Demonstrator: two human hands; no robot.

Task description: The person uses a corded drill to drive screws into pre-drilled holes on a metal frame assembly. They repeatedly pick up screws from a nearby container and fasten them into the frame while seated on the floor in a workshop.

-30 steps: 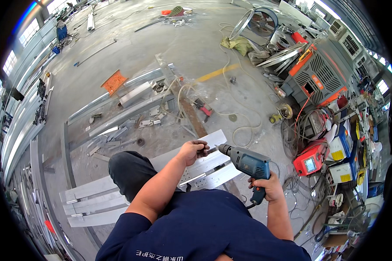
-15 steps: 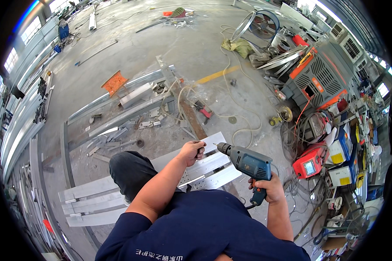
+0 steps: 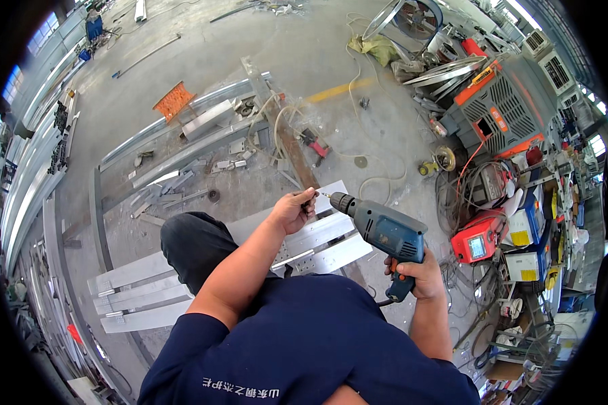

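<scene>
A blue-green corded power drill (image 3: 387, 228) is in my right hand (image 3: 422, 275), whose fingers wrap round its handle near the trigger. Its chuck and thin bit point left, toward my left hand (image 3: 294, 211). That hand is closed, thumb and forefinger pinched together just short of the bit's tip. Whatever small thing they may hold is too tiny to make out. Below both hands lie pale metal slats (image 3: 344, 253), side by side, crossing under my bent leg (image 3: 199, 246).
A rusty steel beam (image 3: 297, 165) runs away from the slats. Beyond are metal offcuts (image 3: 172, 196), an orange stand (image 3: 174, 101) and a red-and-black power tool (image 3: 314, 143). To the right stand a red machine with a screen (image 3: 478, 243), a grey-orange machine (image 3: 503, 111) and tangled cables.
The whole view has tilted, so the scene sits higher in the picture. The drill's tip has come slightly closer to my left fingertips. Both hands keep their grips.
</scene>
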